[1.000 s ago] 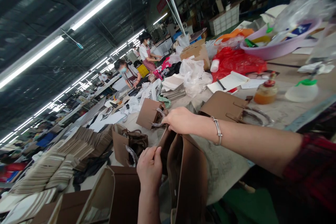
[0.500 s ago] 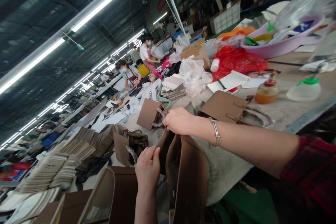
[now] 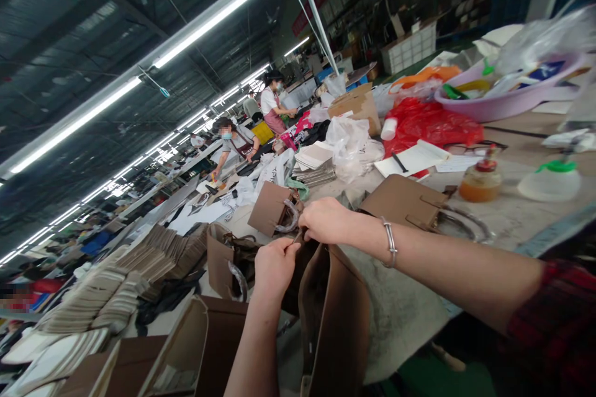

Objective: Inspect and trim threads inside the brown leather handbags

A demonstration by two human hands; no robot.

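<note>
A brown handbag (image 3: 335,322) stands open-topped at the table's near edge, right in front of me. My left hand (image 3: 274,268) is closed on the bag's top edge at its left side. My right hand (image 3: 326,221), with a silver bracelet on the wrist, is closed on the same top edge just to the right, fingers curled downward. The two hands nearly touch. What the fingers pinch inside the bag's mouth is hidden.
Other brown bags (image 3: 404,201) (image 3: 272,208) (image 3: 222,255) lie on the worn table. A brown box (image 3: 205,347) sits at my left. Stacks of folded card (image 3: 139,260), a glue bottle (image 3: 482,178), a white squeeze bottle (image 3: 549,181), a red plastic bag (image 3: 431,124) and a lilac basin (image 3: 507,99) crowd it. Two masked workers (image 3: 233,139) stand farther along.
My left hand has risen from lower on the bag's edge up to meet my right hand. The camera has shifted slightly; the right hand stays about where it was.
</note>
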